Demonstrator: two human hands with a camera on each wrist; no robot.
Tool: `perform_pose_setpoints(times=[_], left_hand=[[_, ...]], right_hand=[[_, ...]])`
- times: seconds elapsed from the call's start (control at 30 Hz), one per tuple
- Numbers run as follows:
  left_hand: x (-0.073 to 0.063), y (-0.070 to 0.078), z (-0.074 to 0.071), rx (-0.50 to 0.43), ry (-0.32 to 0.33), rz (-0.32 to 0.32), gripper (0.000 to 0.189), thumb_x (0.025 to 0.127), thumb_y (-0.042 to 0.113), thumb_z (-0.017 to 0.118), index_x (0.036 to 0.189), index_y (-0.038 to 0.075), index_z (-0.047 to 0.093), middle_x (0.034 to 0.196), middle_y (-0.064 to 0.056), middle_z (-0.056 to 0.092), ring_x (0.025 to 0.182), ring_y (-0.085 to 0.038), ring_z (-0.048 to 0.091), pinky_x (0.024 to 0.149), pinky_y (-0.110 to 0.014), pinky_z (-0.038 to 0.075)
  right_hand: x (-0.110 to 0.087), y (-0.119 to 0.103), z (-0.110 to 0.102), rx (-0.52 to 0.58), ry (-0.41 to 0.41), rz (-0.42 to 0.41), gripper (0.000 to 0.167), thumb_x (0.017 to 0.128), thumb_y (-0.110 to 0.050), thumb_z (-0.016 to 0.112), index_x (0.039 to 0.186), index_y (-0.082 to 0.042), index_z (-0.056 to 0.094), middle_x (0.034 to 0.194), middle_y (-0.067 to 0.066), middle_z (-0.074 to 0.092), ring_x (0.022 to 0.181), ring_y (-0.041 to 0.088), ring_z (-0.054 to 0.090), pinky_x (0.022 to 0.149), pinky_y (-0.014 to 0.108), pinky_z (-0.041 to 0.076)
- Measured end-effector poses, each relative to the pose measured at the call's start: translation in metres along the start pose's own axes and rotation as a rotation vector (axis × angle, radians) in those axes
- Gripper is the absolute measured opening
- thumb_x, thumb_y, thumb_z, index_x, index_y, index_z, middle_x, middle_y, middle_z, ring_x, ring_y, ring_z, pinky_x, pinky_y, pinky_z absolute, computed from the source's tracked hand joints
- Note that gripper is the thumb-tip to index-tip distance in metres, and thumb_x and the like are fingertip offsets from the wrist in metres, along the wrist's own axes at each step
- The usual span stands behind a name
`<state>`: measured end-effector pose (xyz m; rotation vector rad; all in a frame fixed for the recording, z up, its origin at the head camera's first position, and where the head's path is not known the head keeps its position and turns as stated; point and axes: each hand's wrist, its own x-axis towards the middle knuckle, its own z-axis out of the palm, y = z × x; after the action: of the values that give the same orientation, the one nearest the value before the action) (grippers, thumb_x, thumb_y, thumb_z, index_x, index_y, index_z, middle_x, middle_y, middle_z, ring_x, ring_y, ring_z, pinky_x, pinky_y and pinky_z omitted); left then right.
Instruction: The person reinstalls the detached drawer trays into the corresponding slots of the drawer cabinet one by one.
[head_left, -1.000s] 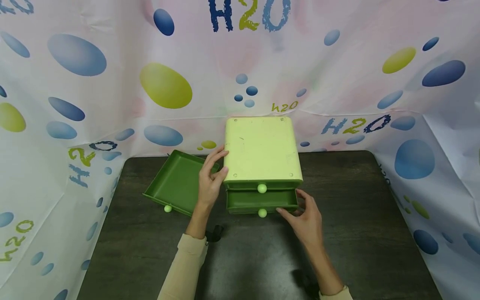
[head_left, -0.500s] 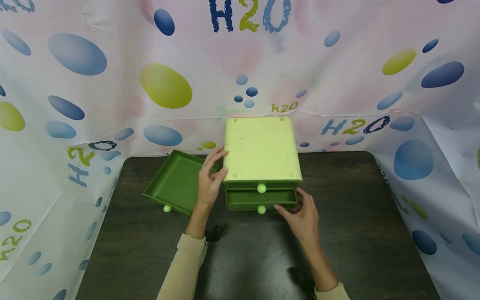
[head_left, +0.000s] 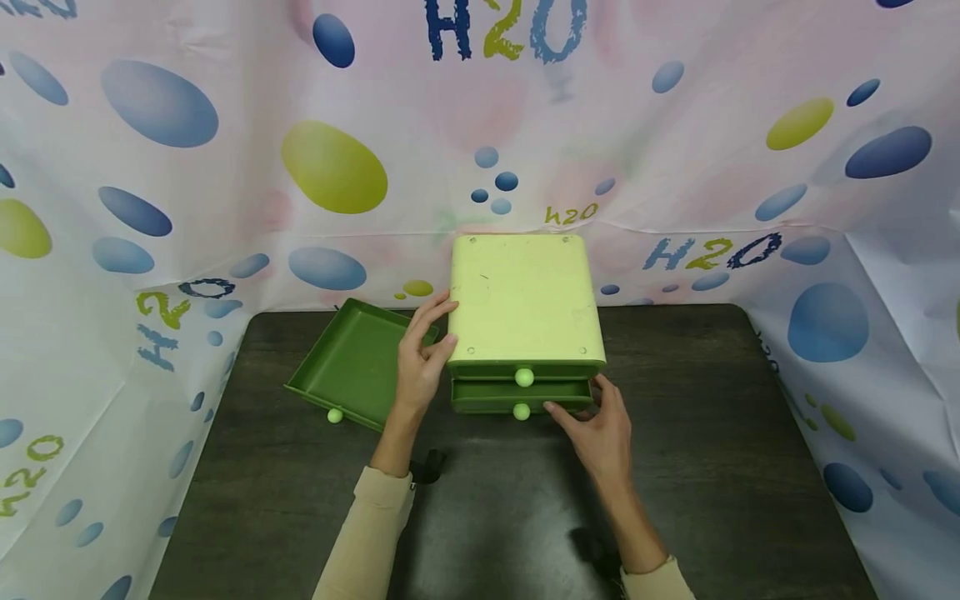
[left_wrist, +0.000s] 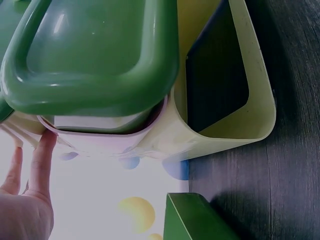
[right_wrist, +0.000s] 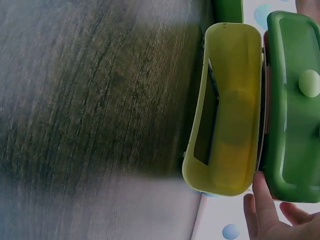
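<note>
A pale yellow drawer unit (head_left: pixel 525 304) with green drawers stands at the back middle of the table. Its middle drawer (head_left: pixel 487 407) is pulled partway out, and the top drawer (head_left: pixel 480 369) sits in place above it. Below, the lowest compartment (right_wrist: pixel 232 115) is hollow, as the right wrist view shows. My left hand (head_left: pixel 420 362) rests against the unit's left side with fingers extended. My right hand (head_left: pixel 606 437) holds the middle drawer's right front corner, thumb on the front and fingers at the side; the fingertips are partly hidden in the head view.
A separate green drawer (head_left: pixel 352 367) with a light green knob (head_left: pixel 335 415) lies on the dark wooden table (head_left: pixel 697 433), left of the unit. Behind it hangs a white sheet (head_left: pixel 420 108) printed with coloured ovals and lettering.
My right hand has moved the middle drawer further into the unit, so less of it sticks out. The left hand stays against the unit's side.
</note>
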<state>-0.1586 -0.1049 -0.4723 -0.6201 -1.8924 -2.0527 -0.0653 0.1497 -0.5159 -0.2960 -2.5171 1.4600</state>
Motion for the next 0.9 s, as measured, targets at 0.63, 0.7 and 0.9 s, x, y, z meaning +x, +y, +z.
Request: perform_pose_setpoints(times=[0.63,0.7,0.9], left_hand=[[0.0,-0.001,0.001,-0.013,-0.002,0.008,0.038,0.098,-0.005,0.054,0.136,-0.008,0.054,0.151,-0.022,0.039,0.129,-0.026,0.048,0.039,-0.027,0.027],[0.0,-0.001,0.0,-0.006,-0.002,0.008,0.038,0.098,-0.004,0.054,0.136,-0.007,0.054,0.151,-0.021,0.039,0.125,-0.024,0.049,0.039,-0.026,0.027],[-0.001,-0.002,0.0,-0.005,-0.003,0.011,0.038,0.098,-0.005,0.054,0.136,-0.008,0.054,0.151,-0.023,0.038,0.125,-0.022,0.048,0.039,-0.027,0.028]], right_hand=[[0.007,-0.002,0.007,-0.026,0.029,0.011,0.084,0.076,-0.039,0.087,0.142,-0.006,0.046,0.128,0.016,0.053,0.099,0.027,0.059,0.072,0.041,0.05],[0.007,-0.002,0.008,-0.021,0.033,0.013,0.083,0.076,-0.039,0.087,0.141,-0.007,0.047,0.129,0.015,0.053,0.097,0.025,0.059,0.072,0.04,0.05],[0.008,-0.002,0.011,-0.02,0.05,0.015,0.082,0.076,-0.039,0.087,0.14,-0.006,0.047,0.128,0.014,0.052,0.09,0.024,0.06,0.07,0.039,0.051]])
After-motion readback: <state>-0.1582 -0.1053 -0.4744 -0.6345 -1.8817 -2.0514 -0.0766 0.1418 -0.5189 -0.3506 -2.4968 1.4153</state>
